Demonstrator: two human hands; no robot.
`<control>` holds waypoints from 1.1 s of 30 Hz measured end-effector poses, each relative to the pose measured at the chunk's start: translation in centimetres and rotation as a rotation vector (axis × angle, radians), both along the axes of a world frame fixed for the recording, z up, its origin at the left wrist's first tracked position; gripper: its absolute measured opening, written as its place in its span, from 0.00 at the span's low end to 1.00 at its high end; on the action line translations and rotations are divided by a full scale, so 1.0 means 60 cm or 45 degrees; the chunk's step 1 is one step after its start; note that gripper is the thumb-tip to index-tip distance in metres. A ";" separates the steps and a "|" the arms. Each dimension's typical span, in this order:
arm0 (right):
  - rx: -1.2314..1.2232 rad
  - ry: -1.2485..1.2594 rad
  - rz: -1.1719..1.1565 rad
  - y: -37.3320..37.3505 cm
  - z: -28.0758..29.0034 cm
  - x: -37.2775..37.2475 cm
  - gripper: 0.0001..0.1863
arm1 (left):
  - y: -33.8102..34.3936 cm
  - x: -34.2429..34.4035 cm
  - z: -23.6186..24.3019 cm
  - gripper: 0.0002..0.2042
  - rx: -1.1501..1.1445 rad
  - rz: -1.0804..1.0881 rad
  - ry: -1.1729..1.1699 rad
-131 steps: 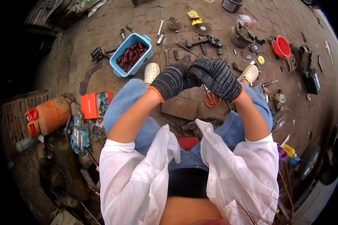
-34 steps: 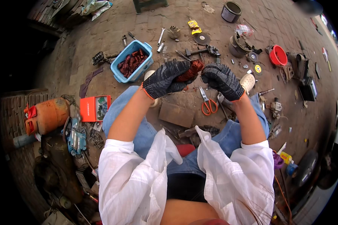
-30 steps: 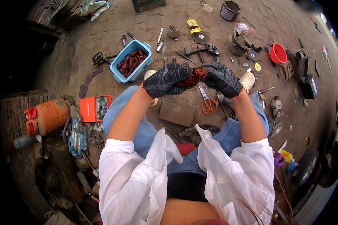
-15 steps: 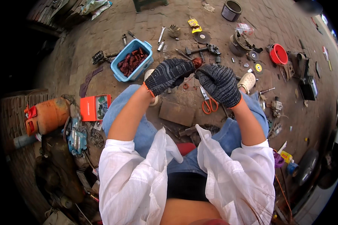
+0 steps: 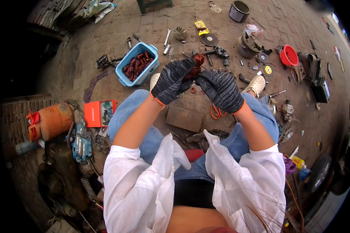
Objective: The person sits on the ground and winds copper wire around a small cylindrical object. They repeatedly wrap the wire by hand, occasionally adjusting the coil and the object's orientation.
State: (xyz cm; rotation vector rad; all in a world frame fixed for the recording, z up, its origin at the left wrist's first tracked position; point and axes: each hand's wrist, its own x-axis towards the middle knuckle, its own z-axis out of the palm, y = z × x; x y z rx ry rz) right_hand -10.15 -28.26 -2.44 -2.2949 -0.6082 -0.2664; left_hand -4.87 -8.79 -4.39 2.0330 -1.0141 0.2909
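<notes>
A reddish-brown bundle of copper wire (image 5: 196, 64) is gripped in my left hand (image 5: 173, 80), its wound end rising past the gloved fingers. Close against its lower right side is my right hand (image 5: 222, 89), fingers curled together; whatever they pinch is hidden. Both hands wear dark grey knit gloves with orange cuffs. Below the right hand lie scissors with orange handles (image 5: 217, 112), their blades mostly covered by the glove. To the left stands a light blue plastic basket (image 5: 124, 79) holding many similar copper wire pieces (image 5: 136, 66).
A metal plate (image 5: 184, 119) lies between my feet. Around the basket are a wrench (image 5: 167, 38) and a red box (image 5: 92, 113). An orange gas cylinder (image 5: 54, 120) stands left. Cutting discs (image 5: 209, 39), a red bowl (image 5: 288, 56) and metal parts are scattered to the right.
My left hand has turned, bringing more of the copper wire bundle into sight and higher. My right hand has shifted left and down, covering the scissors' blades.
</notes>
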 end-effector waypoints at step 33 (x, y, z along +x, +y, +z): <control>-0.109 -0.035 0.104 -0.037 0.061 0.024 0.13 | -0.024 -0.026 0.065 0.19 0.205 0.079 0.503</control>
